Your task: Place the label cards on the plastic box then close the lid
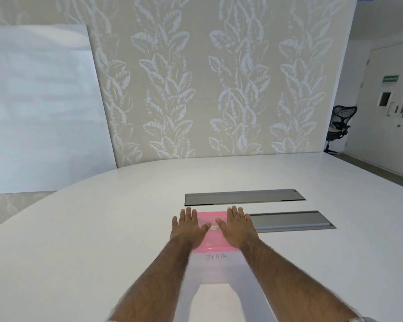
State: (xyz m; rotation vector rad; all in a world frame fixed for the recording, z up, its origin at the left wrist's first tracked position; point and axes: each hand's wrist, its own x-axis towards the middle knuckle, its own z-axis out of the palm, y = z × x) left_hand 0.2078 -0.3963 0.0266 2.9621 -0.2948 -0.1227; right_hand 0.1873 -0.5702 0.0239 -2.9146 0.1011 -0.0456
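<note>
Lid-closing step: left hand (188,226) and right hand (236,225) lie flat, fingers spread, gripping nothing, on the pink lid (210,238) of the clear plastic box (215,266) (marked "ZEBRA") mid-table; next, even downward pressure.

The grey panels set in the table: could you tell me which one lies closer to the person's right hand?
The nearer grey panel; its left end almost meets the right hand. The farther panel sits beyond both hands.

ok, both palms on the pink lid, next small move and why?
Probably press straight down to seat it: the left hand and right hand lie flat, fingers spread, on the pink lid over the clear plastic box. Whether it has latched can't be told.
</note>
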